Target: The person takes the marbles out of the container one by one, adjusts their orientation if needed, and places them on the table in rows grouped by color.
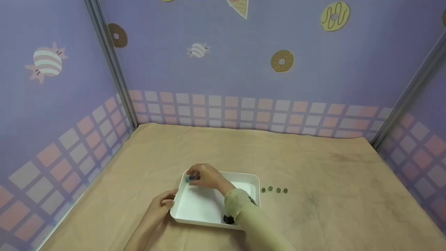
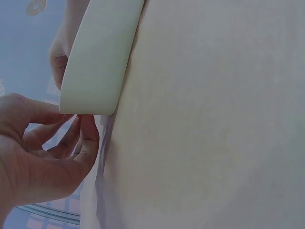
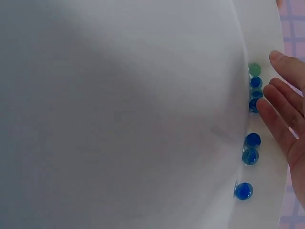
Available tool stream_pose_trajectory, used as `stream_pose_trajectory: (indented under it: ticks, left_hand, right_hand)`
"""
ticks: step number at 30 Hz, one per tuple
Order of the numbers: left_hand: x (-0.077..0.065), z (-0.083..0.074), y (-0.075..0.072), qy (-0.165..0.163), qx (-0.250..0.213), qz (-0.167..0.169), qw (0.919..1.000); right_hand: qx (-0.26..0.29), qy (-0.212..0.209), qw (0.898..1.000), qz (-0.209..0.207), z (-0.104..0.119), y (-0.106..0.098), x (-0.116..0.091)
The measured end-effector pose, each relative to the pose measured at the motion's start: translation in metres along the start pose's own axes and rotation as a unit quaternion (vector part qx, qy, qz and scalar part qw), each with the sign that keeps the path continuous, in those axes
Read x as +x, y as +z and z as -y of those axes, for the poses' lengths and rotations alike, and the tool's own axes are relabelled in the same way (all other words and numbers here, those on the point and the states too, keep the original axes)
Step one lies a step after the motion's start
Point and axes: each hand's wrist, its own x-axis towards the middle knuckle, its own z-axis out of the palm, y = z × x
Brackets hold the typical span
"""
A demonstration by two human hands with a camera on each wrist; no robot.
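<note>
Your right hand (image 1: 208, 177) reaches into the white tray (image 1: 200, 209) with its fingers loosely extended, close to the blue and green marbles (image 3: 253, 140); it does not appear to grasp one, and one fingertip overlaps a blue marble. Those marbles sit along the foot of a tray wall, towards the far-left corner. Your left hand (image 1: 159, 205) has bent fingers, their tips touching the tray's left end from outside; you cannot tell whether they pinch the rim or merely brace it. Four green marbles (image 1: 278, 190) rest on the worktop (image 1: 331, 167), right of the tray.

Expect the marbles to be light, hard, slick and quick to roll; pinch each across its middle with your fingertips. The tray looks light and fairly stiff, so steady it by the wall.
</note>
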Motion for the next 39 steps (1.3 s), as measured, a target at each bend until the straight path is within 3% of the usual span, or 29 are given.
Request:
stream_pose_trajectory:
  ticks: [10, 25, 32, 39]
  left_hand:
    - [0.001, 0.0, -0.001, 0.003, 0.007, -0.005, 1.0]
    - [0.0, 0.003, -0.002, -0.021, 0.001, -0.008, 0.9998]
    - [0.0, 0.004, -0.002, 0.004, 0.0, 0.002, 1.0]
    - [0.002, 0.001, 0.003, -0.001, 0.01, -0.005, 0.9999]
  right_hand:
    - [-0.123, 0.018, 0.992, -0.026, 0.007, 0.011, 0.0]
    - [-0.178, 0.009, 0.984, -0.028, 0.01, 0.02, 0.0]
    - [-0.177, 0.001, 0.984, -0.034, 0.008, 0.019, -0.003]
    - [-0.175, 0.002, 0.984, -0.039, 0.003, 0.018, -0.005]
